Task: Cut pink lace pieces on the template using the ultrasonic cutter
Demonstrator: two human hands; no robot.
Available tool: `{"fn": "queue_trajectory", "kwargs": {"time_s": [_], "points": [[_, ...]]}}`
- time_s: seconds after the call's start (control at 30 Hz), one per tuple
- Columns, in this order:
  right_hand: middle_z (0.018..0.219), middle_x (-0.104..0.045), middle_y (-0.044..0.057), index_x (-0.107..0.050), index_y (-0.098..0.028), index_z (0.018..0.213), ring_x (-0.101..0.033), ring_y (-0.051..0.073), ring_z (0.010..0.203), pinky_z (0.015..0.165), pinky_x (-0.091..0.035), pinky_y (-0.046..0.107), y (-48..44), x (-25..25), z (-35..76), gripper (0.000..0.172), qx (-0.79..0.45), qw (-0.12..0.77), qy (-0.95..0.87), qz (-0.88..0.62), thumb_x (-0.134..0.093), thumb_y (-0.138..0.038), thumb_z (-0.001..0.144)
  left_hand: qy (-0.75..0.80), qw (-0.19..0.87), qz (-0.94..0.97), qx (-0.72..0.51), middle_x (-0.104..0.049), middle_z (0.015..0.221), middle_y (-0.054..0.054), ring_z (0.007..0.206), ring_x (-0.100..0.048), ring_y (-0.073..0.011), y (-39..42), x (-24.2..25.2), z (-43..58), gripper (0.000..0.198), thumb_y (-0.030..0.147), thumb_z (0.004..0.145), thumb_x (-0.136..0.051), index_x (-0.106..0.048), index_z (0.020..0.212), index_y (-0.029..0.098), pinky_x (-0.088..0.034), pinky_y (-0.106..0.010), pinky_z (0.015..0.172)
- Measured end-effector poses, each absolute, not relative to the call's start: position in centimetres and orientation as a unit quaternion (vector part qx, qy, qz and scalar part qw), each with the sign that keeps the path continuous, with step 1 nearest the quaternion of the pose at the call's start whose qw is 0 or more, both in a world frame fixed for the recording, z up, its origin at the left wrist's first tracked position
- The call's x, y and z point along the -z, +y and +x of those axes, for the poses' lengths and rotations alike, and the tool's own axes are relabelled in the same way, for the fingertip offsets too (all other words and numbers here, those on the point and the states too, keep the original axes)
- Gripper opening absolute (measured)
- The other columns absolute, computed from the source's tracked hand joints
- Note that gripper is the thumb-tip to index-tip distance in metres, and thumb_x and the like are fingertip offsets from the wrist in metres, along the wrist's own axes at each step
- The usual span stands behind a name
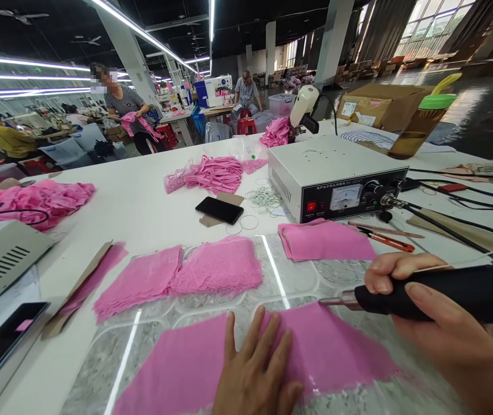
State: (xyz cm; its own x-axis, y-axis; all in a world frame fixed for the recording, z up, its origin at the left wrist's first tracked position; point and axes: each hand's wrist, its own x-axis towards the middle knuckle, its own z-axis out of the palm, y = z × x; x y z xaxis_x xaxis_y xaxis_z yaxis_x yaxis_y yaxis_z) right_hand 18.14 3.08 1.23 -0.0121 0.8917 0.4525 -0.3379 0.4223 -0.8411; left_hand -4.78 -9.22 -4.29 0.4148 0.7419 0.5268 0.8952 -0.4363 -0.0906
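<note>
My left hand (255,369) lies flat with fingers spread on a piece of pink fabric (185,357), pressing it to a clear-covered, marble-patterned mat (94,363). In my right hand (440,323) is a black-handled ultrasonic cutter (458,291), my fingers wrapped round its grip. Its metal tip points left and meets the fabric's upper edge, right of my left hand. Two stacks of pink cut pieces (220,265) lie side by side beyond the left hand. A folded pink fabric (328,239) sits just beyond the tool.
A grey generator box (337,173) with a meter and cables stands at back right. Near it are orange-handled snippers (387,239), a phone (219,210), elastic rings (263,199) and a tilted bottle (421,127). Another machine (4,259) stands at left. Co-workers are in the background.
</note>
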Motion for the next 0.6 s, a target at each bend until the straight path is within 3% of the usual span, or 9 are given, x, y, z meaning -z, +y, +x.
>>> {"fn": "queue_trajectory", "kwargs": {"time_s": [0.37,0.6], "points": [[0.072,-0.057,0.002,-0.067,-0.021,0.072,-0.053,0.014,0.055,0.053,-0.053,0.03,2.6,-2.6,16.9,0.01,-0.498,0.65,-0.5,-0.28,-0.075,-0.027,0.069,-0.509,0.169,-0.818,0.21,-0.063,0.131,-0.006,0.134,-0.045,-0.0272,-9.4,4.3,-4.6,0.038,0.044,0.097,-0.046,-0.062,0.123,0.02,0.0,-0.053,0.119],[0.073,-0.056,0.002,-0.068,-0.022,0.075,-0.054,0.014,0.057,0.054,-0.053,0.029,2.1,-2.5,15.5,0.013,-0.523,0.627,-0.513,-0.265,-0.077,-0.031,0.074,-0.512,0.164,-0.815,0.214,-0.064,0.129,-0.007,0.132,-0.047,-0.0277,-9.5,4.3,-4.5,0.038,0.042,0.097,-0.046,-0.062,0.122,0.02,0.0,-0.053,0.119]]}}
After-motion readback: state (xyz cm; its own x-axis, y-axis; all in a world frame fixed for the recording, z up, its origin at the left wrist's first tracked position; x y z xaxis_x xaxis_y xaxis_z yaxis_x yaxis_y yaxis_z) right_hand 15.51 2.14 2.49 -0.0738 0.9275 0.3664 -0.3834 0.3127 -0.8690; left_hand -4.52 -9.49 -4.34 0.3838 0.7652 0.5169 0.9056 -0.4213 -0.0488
